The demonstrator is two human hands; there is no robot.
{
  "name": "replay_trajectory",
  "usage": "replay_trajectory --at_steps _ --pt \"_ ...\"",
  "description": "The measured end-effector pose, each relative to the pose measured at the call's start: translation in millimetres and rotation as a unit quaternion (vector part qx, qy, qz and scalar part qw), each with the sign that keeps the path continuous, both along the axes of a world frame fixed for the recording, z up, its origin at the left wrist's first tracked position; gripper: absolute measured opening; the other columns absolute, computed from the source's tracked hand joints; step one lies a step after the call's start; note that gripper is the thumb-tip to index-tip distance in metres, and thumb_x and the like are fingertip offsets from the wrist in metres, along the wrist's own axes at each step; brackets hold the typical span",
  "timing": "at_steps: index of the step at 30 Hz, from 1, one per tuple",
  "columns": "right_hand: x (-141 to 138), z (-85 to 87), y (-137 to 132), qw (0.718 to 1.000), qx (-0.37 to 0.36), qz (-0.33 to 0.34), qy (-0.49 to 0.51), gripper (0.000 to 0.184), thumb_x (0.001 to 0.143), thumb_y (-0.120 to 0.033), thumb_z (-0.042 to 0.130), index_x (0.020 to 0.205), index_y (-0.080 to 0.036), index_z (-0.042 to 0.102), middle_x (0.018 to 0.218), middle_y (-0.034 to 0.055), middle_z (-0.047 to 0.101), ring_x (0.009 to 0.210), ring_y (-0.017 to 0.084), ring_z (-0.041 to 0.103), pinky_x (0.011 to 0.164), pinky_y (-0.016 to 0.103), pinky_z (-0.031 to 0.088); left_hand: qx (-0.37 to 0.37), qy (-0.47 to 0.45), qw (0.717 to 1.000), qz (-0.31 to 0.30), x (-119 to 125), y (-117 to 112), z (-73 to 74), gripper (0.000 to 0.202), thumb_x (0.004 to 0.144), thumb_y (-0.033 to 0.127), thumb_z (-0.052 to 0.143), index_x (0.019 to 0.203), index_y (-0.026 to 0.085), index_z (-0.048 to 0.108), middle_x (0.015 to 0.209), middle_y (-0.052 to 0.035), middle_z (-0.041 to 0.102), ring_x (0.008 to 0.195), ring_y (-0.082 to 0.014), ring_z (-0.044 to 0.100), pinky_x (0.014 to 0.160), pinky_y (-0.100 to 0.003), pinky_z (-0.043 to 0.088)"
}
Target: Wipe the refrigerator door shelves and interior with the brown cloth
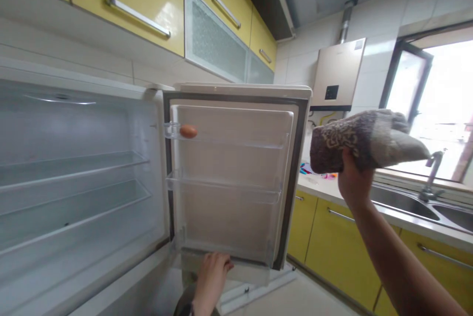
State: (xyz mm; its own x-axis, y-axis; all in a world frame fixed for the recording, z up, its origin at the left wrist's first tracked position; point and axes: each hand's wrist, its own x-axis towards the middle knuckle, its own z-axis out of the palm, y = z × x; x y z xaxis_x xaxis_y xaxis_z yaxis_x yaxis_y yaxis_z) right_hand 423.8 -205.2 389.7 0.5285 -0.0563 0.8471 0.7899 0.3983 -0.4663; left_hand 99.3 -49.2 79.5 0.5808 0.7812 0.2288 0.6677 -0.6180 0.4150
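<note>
My right hand (356,180) is raised to the right of the refrigerator door and closed around a folded brown and beige patterned towel (343,141). The towel's pale end points toward the window. Low in front of me, my left hand (215,269) has its fingers curled at the rim of the lowest clear door shelf (254,266). The refrigerator door (229,158) stands open. A brown egg (188,131) rests at the left end of its top shelf.
Glass shelves (74,170) lie inside the refrigerator on the left. Yellow wall cabinets (129,0) hang above. To the right are a counter with a double sink (402,202), a faucet (432,178), a water heater (338,74) and an open window (410,74).
</note>
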Motion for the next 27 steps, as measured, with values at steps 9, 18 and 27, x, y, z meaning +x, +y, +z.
replay_trajectory --at_steps 9,18,27 --pt "-28 93.2 97 0.989 -0.037 -0.003 -0.14 0.035 0.086 -0.042 0.066 0.107 -0.015 0.066 0.102 0.0116 0.071 0.101 0.025 0.064 0.099 0.045 0.05 0.005 0.006 1.0 -0.011 8 2 0.1 0.025 0.099 0.023 0.056 0.106 0.021 0.08 0.111 -0.0102 0.078 0.113 -0.0298 0.066 0.104 -0.042 0.041" --pt "-20 37.0 84 0.996 -0.039 -0.002 -0.086 0.033 0.079 -0.037 0.067 0.098 -0.01 0.07 0.097 0.0127 0.073 0.091 0.022 0.064 0.094 0.041 0.052 0.018 -0.008 1.0 -0.024 8 1 -1.1 0.023 0.101 0.024 0.057 0.105 0.02 0.08 0.107 -0.0087 0.078 0.11 -0.0283 0.067 0.101 -0.041 0.04" --pt "-29 -190.6 72 0.995 -0.087 0.053 -0.008 0.023 0.078 -0.038 0.076 0.09 -0.018 0.075 0.096 0.0105 0.078 0.096 0.027 0.073 0.096 0.042 0.056 0.025 -0.01 0.999 -0.026 3 -3 4.0 0.021 0.1 0.022 0.059 0.098 0.02 0.079 0.105 -0.0084 0.078 0.108 -0.0279 0.066 0.098 -0.04 0.04"
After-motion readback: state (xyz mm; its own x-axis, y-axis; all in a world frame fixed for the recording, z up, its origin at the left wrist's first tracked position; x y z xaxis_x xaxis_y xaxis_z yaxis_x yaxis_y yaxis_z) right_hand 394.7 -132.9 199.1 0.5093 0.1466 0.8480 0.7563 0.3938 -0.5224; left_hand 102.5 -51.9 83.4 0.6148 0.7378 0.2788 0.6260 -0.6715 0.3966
